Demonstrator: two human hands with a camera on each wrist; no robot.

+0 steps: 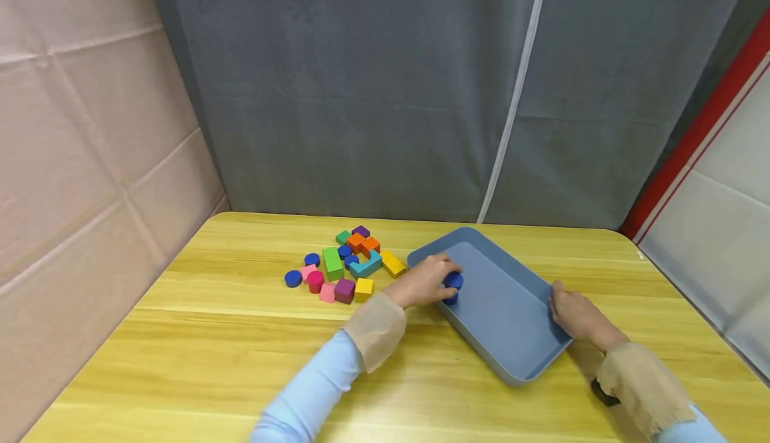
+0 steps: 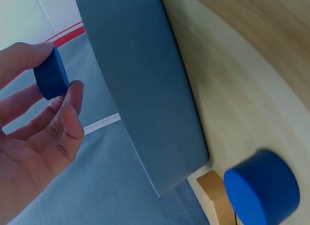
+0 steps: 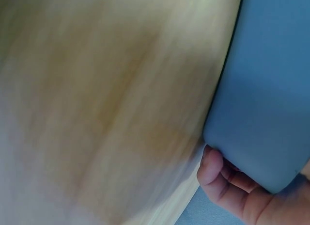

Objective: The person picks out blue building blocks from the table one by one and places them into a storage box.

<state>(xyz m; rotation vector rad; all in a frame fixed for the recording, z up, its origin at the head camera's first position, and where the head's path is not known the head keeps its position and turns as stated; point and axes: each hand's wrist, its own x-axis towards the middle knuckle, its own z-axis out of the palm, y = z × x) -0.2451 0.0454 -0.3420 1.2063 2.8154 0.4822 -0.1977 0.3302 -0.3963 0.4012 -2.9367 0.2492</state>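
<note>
My left hand pinches a blue round block between thumb and fingers, above the left side of a grey-blue tray. In the left wrist view the same blue block shows clear of the tray's wall. Just below it in the head view is a second blue round shape; whether it lies in the tray cannot be told. My right hand grips the tray's right edge, its curled fingers at a corner in the right wrist view.
Left of the tray, several coloured blocks lie clustered on the wooden table, among them a yellow block, a green block and a teal angled block. A grey curtain hangs behind the table.
</note>
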